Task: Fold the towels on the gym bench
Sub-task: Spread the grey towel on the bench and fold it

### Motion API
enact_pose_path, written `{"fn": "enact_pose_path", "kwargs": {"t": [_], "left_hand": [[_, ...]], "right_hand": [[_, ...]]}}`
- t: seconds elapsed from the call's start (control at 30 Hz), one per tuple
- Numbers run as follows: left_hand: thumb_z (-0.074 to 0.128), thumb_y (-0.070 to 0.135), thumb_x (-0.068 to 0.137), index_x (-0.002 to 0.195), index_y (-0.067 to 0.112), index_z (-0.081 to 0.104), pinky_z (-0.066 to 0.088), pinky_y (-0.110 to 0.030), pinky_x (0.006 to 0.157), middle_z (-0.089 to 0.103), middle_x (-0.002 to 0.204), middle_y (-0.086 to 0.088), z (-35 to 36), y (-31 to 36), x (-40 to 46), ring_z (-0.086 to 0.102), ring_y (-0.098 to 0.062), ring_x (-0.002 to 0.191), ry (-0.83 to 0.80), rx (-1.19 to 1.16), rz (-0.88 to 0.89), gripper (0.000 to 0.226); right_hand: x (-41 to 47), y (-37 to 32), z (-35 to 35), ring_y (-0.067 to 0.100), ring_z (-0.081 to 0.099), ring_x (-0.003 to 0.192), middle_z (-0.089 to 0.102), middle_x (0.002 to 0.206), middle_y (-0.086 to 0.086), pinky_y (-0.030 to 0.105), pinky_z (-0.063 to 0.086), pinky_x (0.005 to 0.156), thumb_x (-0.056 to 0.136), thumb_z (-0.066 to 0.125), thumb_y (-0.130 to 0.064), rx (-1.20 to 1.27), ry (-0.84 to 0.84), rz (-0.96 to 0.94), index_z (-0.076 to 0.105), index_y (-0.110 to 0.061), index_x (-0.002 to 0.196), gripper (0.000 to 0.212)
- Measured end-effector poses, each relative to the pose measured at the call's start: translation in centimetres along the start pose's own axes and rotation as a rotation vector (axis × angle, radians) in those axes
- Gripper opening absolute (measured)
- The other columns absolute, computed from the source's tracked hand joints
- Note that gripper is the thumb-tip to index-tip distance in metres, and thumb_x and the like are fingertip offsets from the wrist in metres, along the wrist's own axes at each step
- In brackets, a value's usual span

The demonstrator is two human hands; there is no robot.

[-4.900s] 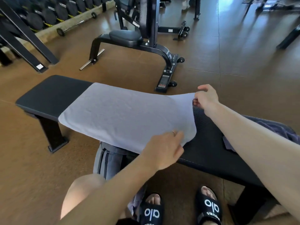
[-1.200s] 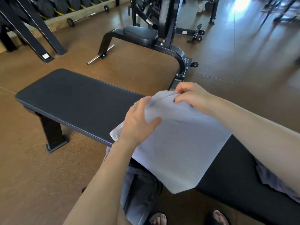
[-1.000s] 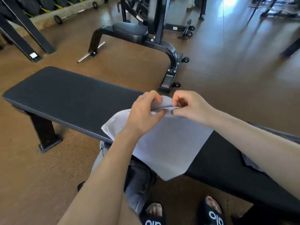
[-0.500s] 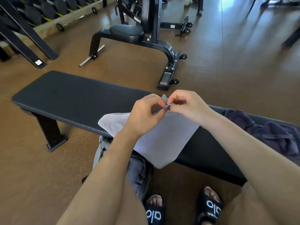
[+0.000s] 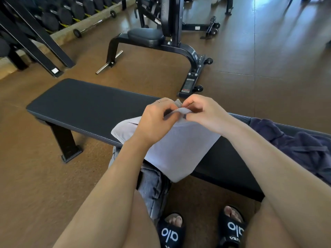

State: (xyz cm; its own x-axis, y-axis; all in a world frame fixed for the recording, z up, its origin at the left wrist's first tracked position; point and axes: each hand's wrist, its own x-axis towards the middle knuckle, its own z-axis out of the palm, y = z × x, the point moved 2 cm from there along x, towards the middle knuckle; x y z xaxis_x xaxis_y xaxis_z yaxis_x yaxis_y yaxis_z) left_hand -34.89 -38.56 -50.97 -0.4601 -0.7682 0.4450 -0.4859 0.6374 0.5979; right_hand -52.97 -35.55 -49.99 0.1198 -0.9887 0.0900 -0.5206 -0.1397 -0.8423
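From the head camera we see our left hand and right hand meet above the black bench, fingers curled and pinching the top edge of the pale grey towel. The towel drapes over the bench's near edge. A dark purple towel lies bunched at the bench's right end. Below the bench, our black slides read "alo".

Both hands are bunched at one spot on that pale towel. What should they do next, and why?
Probably lay the pinched edge down flat on the black padded bench. The left hand and right hand pinch the pale grey towel together, and its near corner overhangs.
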Motion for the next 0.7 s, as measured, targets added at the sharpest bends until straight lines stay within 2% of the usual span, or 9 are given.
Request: {"fn": "enact_pose_path", "kwargs": {"t": [0.13, 0.23, 0.3, 0.43, 0.53, 0.6, 0.7], "left_hand": [[0.07, 0.008, 0.089, 0.082, 0.012, 0.072, 0.039, -0.015, 0.066, 0.068, 0.089, 0.003, 0.2, -0.1, -0.8, 0.054, -0.001, 0.072, -0.013, 0.043, -0.012, 0.008], [0.072, 0.009, 0.089, 0.084, 0.011, 0.075, 0.041, -0.012, 0.07, 0.07, 0.092, 0.004, -0.1, 0.0, -1.1, 0.06, -0.008, 0.079, -0.005, -0.016, -0.014, 0.007], [0.073, 0.014, 0.091, 0.085, 0.012, 0.077, 0.045, -0.015, 0.072, 0.072, 0.096, 0.004, -0.2, 0.2, -1.2, 0.064, -0.012, 0.085, -0.005, -0.047, -0.012, 0.007], [0.072, 0.01, 0.09, 0.084, 0.015, 0.076, 0.045, -0.014, 0.073, 0.071, 0.097, 0.006, -0.3, -0.4, -1.3, 0.063, -0.014, 0.087, 0.01, -0.046, -0.035, 0.008], [0.071, 0.007, 0.09, 0.085, 0.011, 0.075, 0.045, -0.011, 0.078, 0.071, 0.099, 0.004, -0.4, -1.0, -1.3, 0.064, -0.01, 0.092, 0.0, -0.047, -0.033, 0.008], [0.07, 0.007, 0.091, 0.087, 0.01, 0.075, 0.051, -0.018, 0.081, 0.071, 0.1, 0.003, -0.3, -1.2, -1.2, 0.065, -0.011, 0.094, -0.009, -0.05, -0.029, 0.006], [0.069, 0.01, 0.093, 0.091, 0.011, 0.074, 0.055, -0.034, 0.081, 0.07, 0.098, 0.002, -0.1, -1.7, -1.0, 0.065, -0.016, 0.091, 0.012, -0.048, -0.015, 0.006]], "right_hand": [[-0.2, 0.0, -0.3, 0.016, 0.067, 0.084, 0.073, 0.086, -0.003, 0.03, 0.048, 0.076, 0.084, 0.07, -0.01, 0.0, 0.052, 0.001, 0.07, -0.02, 0.09, 0.012], [-0.2, 0.2, -0.2, 0.011, 0.068, 0.082, 0.072, 0.084, -0.008, 0.03, 0.052, 0.077, 0.082, 0.072, -0.016, -0.069, 0.043, -0.007, 0.073, -0.027, 0.086, 0.011], [0.0, 0.0, -0.1, 0.01, 0.069, 0.083, 0.072, 0.085, -0.007, 0.032, 0.054, 0.079, 0.08, 0.073, -0.016, -0.077, 0.016, -0.027, 0.075, -0.025, 0.087, 0.012], [0.4, -0.3, 0.3, 0.009, 0.065, 0.079, 0.071, 0.079, -0.008, 0.026, 0.048, 0.072, 0.079, 0.074, -0.018, -0.144, -0.007, -0.035, 0.076, -0.024, 0.082, 0.007], [0.6, -0.1, 0.5, 0.014, 0.064, 0.084, 0.069, 0.084, -0.006, 0.036, 0.052, 0.076, 0.081, 0.073, -0.024, -0.313, 0.046, -0.058, 0.077, -0.021, 0.086, 0.007], [0.8, 0.2, 0.3, 0.016, 0.062, 0.086, 0.067, 0.088, -0.005, 0.042, 0.053, 0.079, 0.081, 0.073, -0.026, -0.369, 0.077, -0.076, 0.077, -0.02, 0.089, 0.011], [1.0, 0.3, 0.2, 0.017, 0.062, 0.084, 0.066, 0.086, -0.004, 0.043, 0.053, 0.077, 0.081, 0.073, -0.028, -0.382, 0.091, -0.103, 0.076, -0.02, 0.086, 0.01]]}}
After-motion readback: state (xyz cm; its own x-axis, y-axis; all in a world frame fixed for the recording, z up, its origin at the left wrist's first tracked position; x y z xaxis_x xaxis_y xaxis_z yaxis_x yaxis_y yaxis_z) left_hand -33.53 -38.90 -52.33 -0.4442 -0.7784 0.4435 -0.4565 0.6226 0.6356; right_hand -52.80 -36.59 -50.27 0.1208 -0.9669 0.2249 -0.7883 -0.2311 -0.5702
